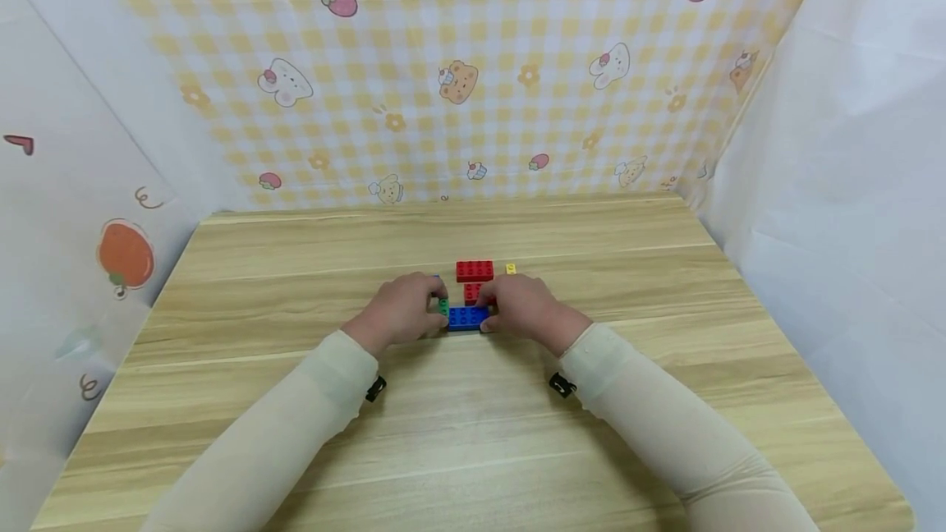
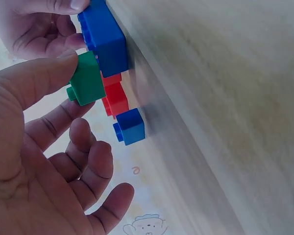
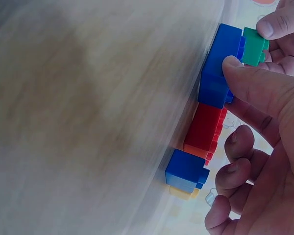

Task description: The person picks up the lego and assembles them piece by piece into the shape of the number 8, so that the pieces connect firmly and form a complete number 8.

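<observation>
Table [image 1: 466, 442]: firm backing for any downward press, I'd judge.
Right hand [image 1: 523, 310]: thumb and forefinger pinch the long blue brick; good brace, keep it flat.
Left hand [image 1: 401, 310]: pinches the green brick between thumb and forefinger, other fingers loosely curled.
Long blue brick [image 1: 467, 318]: on table between the hands, studs up.
Red bricks [image 1: 475, 272]: two, just behind; avoid knuckling them.
Green brick [image 2: 89, 78]: at blue's left-end studs; seating can't be told. Likely joining: square edges, press straight down, no tilt.
Small yellow brick [image 1: 511, 268]: beyond right hand.
</observation>
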`<state>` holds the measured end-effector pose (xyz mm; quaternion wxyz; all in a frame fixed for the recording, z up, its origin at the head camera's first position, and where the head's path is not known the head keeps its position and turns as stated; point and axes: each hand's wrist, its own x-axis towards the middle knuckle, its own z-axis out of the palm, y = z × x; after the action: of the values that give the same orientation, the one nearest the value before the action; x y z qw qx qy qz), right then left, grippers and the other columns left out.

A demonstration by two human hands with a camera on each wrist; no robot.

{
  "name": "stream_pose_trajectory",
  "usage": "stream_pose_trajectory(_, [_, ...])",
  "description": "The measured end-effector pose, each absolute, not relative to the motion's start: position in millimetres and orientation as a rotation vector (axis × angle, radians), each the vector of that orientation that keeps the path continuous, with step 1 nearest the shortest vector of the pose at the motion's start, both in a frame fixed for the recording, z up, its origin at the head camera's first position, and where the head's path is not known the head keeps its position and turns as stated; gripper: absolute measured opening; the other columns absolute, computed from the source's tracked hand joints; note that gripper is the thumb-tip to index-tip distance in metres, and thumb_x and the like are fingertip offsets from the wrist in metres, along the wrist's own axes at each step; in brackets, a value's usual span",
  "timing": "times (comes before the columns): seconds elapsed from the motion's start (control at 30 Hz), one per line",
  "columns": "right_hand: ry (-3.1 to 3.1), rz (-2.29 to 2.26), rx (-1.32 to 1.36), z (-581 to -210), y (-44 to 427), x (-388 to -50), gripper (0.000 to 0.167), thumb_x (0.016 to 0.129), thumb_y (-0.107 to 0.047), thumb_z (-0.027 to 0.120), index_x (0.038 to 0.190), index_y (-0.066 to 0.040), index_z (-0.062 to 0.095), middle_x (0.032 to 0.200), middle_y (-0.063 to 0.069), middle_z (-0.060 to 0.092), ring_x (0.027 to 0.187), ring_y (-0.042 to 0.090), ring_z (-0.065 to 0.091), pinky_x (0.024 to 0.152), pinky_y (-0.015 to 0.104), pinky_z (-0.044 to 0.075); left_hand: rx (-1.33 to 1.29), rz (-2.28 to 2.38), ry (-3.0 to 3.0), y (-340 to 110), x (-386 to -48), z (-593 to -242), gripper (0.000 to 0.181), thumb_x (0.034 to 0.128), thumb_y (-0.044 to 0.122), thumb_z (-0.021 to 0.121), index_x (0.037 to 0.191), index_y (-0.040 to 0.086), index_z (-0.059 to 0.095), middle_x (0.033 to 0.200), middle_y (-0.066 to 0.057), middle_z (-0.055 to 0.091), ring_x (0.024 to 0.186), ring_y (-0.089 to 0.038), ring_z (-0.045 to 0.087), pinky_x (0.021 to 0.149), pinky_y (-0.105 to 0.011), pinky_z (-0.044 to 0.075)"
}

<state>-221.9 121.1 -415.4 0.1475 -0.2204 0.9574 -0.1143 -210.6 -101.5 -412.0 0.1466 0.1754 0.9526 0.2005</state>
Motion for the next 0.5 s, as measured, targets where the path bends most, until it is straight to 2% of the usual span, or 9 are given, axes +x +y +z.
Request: stream_pose_trajectory(0.5, [2.75,-0.328,-0.63,-413.8,120.0,-221.3,0.032,0.089,-0.032,0.086,0.117,-0.017,0.077,0.098,-0.004,0.071,0.088,0.019,0.058,0.079,0.04,0.052,0.495,0.688,2.696,-96.5,-210.1,-410.9,0.028,0.094,0.027,0.08,0.118,0.015,0.071,0.097,-0.002,0.062,0.083,-0.021,0.057,0.07,-0.035,0.047])
